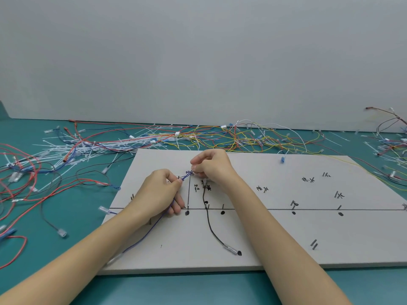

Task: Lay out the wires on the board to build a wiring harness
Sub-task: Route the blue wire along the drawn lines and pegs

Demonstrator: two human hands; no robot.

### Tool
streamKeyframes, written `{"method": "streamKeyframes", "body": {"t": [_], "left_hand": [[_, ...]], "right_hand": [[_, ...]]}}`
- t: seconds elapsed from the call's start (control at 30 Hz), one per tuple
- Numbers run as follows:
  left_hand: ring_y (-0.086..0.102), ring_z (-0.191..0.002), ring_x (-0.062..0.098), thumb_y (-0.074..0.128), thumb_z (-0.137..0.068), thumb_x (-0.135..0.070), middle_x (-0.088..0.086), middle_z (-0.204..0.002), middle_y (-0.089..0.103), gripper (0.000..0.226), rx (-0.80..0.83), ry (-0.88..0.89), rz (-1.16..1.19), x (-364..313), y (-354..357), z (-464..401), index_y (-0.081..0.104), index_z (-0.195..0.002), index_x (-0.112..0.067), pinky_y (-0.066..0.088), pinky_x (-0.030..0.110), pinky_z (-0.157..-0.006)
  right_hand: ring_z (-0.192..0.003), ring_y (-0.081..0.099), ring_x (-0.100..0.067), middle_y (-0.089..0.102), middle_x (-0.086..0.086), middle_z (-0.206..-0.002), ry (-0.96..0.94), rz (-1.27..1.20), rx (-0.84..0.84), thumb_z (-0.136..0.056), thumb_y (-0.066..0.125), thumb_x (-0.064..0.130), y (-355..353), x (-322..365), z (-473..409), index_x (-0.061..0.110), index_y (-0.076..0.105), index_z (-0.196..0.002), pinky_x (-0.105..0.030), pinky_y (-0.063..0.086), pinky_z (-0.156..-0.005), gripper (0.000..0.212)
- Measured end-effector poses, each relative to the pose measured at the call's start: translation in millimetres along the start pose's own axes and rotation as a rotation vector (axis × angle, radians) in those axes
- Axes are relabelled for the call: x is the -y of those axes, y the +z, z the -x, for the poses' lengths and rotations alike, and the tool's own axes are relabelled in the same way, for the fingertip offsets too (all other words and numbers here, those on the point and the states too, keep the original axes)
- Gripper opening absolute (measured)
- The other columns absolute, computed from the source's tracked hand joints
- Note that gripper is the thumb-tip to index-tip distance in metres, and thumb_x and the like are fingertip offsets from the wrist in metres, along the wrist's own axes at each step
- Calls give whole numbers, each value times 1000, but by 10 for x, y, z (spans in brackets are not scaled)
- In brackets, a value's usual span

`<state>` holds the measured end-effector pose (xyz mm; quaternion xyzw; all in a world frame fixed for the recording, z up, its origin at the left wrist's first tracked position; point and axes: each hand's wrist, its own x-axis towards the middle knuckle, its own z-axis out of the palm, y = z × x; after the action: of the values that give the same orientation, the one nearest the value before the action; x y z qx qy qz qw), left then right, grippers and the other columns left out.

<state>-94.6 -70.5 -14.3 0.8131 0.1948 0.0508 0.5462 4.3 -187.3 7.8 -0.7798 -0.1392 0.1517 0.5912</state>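
Note:
A grey harness board point(275, 234) with drawn lines, black dots, handwritten labels and small upright pins lies on the teal table. My left hand point(158, 194) pinches a blue wire point(149, 230) that runs down-left across the board to a clear terminal near the front edge. My right hand point(211, 166) pinches the upper end of that blue wire near the pins at the board's upper middle. A black wire point(209, 223) lies on the board from the pins by my right wrist down to a terminal beside a black dot.
Tangled red, blue, black and yellow wires point(198, 135) and white cable ties point(72, 150) cover the table behind and left of the board. More red wires point(19, 172) loop at the far left, another bundle point(392, 142) at the far right. A grey wall stands behind.

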Motion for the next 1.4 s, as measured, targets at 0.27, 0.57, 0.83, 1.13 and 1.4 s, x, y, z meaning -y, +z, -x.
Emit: {"method": "streamKeyframes", "body": {"t": [0.27,0.57,0.83,1.13,1.4], "left_hand": [[54,-35,20,46,-99,-16,13,-53,66,16,14,2,-19,-10,-20,19,51,-92,-2,38,21,-33],[53,-34,16,48,-93,-10,4,-55,67,11,-14,110,-184,15,-41,91,56,-87,-8,35,19,-33],[50,-34,14,51,-92,-15,-2,-56,68,14,-44,167,-304,23,-50,128,59,-81,-18,36,17,-37],[52,-46,-1,60,-88,-20,-13,-49,62,16,-56,236,-495,-129,-207,210,65,-74,-25,33,19,-47],[55,-50,1,61,-85,-17,-13,-52,64,17,109,331,-528,-197,-83,428,64,-68,-21,39,14,-50]], "right_hand": [[-75,61,-22,66,-11,-78,1,148,-18,-80,67,-7,69,3,-74,16,66,-65,-36,54,-77,28],[-65,53,-22,62,-16,-77,101,106,97,-86,62,-4,-30,66,-70,-8,70,-97,-24,45,-56,14],[-50,57,-17,66,-14,-76,137,76,61,-84,65,-7,-50,52,-86,-4,67,-100,-17,48,-44,17],[-47,55,-17,64,-10,-68,105,72,50,-83,69,-4,-26,-7,-104,2,68,-86,-21,51,-54,7],[-44,51,-16,62,-12,-67,69,21,56,-83,68,-8,-24,-28,-62,-3,67,-90,-19,47,-45,9]]}}
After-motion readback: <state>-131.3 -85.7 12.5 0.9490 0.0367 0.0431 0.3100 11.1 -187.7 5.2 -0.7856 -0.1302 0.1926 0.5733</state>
